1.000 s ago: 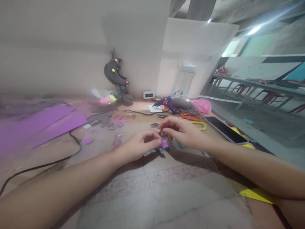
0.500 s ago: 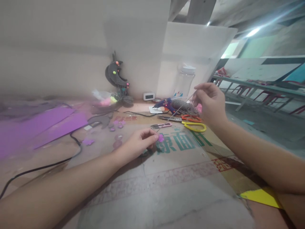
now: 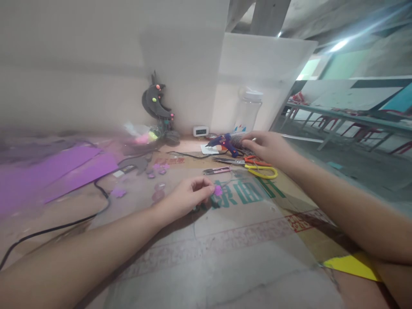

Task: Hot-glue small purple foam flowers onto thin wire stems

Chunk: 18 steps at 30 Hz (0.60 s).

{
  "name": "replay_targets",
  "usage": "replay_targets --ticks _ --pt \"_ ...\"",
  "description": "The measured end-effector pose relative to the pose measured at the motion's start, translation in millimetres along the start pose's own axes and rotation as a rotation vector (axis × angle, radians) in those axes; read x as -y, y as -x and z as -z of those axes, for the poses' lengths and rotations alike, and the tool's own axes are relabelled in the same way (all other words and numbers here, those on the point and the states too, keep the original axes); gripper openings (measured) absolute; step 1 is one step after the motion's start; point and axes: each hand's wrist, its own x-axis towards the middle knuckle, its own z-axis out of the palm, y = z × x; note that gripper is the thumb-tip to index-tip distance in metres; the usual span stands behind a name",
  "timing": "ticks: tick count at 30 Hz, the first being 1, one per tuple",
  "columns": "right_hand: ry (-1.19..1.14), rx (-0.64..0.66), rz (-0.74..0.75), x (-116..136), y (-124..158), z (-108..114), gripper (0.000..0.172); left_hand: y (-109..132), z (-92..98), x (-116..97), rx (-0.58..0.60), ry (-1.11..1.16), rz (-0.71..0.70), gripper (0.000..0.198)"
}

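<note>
My left hand (image 3: 188,196) rests on the cardboard-covered table (image 3: 244,240) and pinches a small purple foam flower (image 3: 218,190) between thumb and fingertips. My right hand (image 3: 268,147) is stretched out to the back right, over a bundle of grey yarn (image 3: 240,140) beside a blue glue gun (image 3: 225,140). Its fingers are pressed together around what looks like a thin pale strand, whose tip shows by the knuckles.
Orange scissors (image 3: 257,160), yellow-handled scissors (image 3: 263,172) and pink thread snips (image 3: 217,171) lie between my hands. A clear bottle (image 3: 247,112), a small white clock (image 3: 201,130) and a black moon ornament (image 3: 155,101) stand by the wall. Purple foam sheets (image 3: 58,169) and a black cable (image 3: 99,191) lie left.
My right hand left the flower, rose to the right drawing a thin strand, then dropped onto the grey yarn. My left hand has kept its hold on the purple flower.
</note>
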Motion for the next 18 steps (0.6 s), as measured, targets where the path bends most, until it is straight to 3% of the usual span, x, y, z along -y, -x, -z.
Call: replay_targets --ticks 6,9,18 --pt "-0.010 0.067 0.354 -4.4 21.4 -70.0 0.019 0.0 -0.1 0.1 0.022 -0.026 0.012 0.026" --pt "-0.033 0.084 0.379 -13.4 26.0 -95.1 0.021 -0.8 -0.1 -1.5 0.032 -0.050 0.023 0.028" --pt "-0.080 0.188 0.348 -22.7 23.7 -99.7 0.023 -1.2 -1.4 -3.5 0.031 -0.075 0.012 0.025"
